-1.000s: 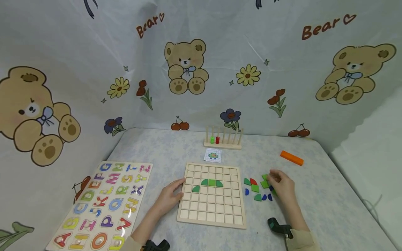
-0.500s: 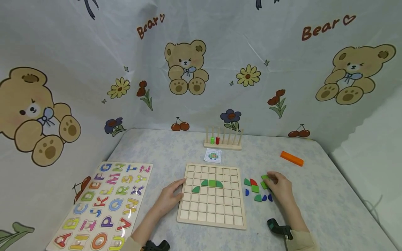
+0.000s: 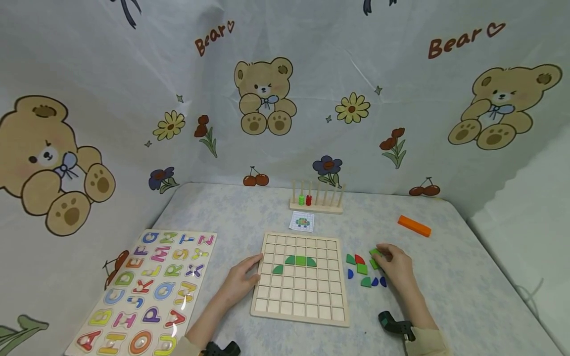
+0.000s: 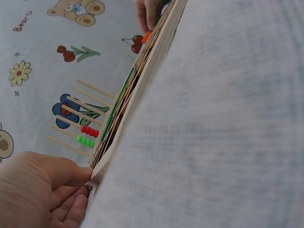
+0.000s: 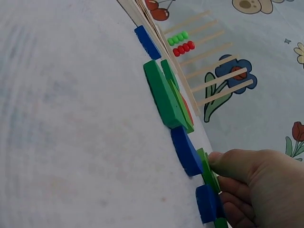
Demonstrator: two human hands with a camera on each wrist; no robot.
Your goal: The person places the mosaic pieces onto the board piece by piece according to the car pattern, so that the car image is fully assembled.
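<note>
In the head view, a wooden grid board (image 3: 299,320) lies mid-table, with a green square (image 3: 300,260) and several green quarter-circles in its cells. My left hand (image 3: 241,278) grips the board's left edge; the left wrist view shows the thumb and curled fingers (image 4: 76,209) at its corner. To the right of the board, my right hand (image 3: 398,267) pinches a light green square (image 3: 374,252) between thumb and index finger. Another green square (image 3: 373,264) lies just under the fingertips. Blue pieces (image 5: 186,151) sit close to that hand in the right wrist view.
Green, red and blue pieces (image 3: 362,269) lie between board and right hand. Behind the board are a picture card (image 3: 302,221) and a peg rack with beads (image 3: 316,207). An orange bar (image 3: 414,226) lies at right, an alphabet board (image 3: 147,296) at left.
My right hand has shifted slightly left and toward me, its fingertips now at the light green square. A blue piece by the hand is uncovered. My left hand stays at the board's edge.
</note>
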